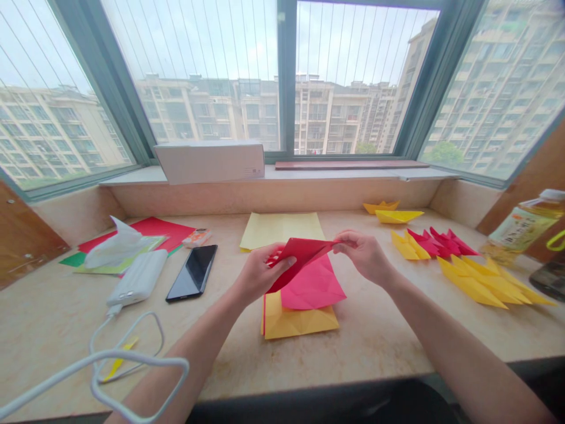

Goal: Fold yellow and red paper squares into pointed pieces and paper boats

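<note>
We held folded red paper [304, 250] over a pink sheet [314, 291], left hand [261, 268] gripping one side, right hand [365, 254] pinching a corner; an uneven tug, we judged, could skew the crease or tear it.

The held red paper [296, 258] partly hides a pink sheet [314, 290]; the left edge crops a cable [132, 354].

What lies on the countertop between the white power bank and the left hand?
The head view shows a dark phone between the white power bank and the left hand holding red paper, with bare countertop on either side of it.
</note>
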Motion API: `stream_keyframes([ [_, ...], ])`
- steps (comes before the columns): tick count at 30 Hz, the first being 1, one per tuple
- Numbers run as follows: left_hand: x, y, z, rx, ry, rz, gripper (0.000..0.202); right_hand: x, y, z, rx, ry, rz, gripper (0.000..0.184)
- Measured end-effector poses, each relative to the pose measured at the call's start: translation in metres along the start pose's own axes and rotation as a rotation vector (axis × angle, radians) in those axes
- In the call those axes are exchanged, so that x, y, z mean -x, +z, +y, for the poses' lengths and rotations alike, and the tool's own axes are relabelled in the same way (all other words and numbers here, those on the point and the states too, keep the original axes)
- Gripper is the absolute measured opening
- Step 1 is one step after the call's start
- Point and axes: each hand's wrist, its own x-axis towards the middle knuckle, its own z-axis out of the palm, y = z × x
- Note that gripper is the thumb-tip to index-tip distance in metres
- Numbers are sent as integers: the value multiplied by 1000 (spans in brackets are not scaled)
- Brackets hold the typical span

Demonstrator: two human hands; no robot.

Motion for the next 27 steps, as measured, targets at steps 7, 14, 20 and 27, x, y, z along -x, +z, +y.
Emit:
stream_keyframes([
  [7,-9,-17,1,216,-91,120,54,-6,-17,5,-21,104,142,40],
  [14,-11,-8,-11,387,-158,195,39,-6,-11,5,22,188,160,50],
  [20,-13,-7,-16,475,-38,356,33,-2,0,14,-49,286,50,51],
  [27,-5,-2,-8,418,110,337,47,2,10,24,-141,349,72,49],
])
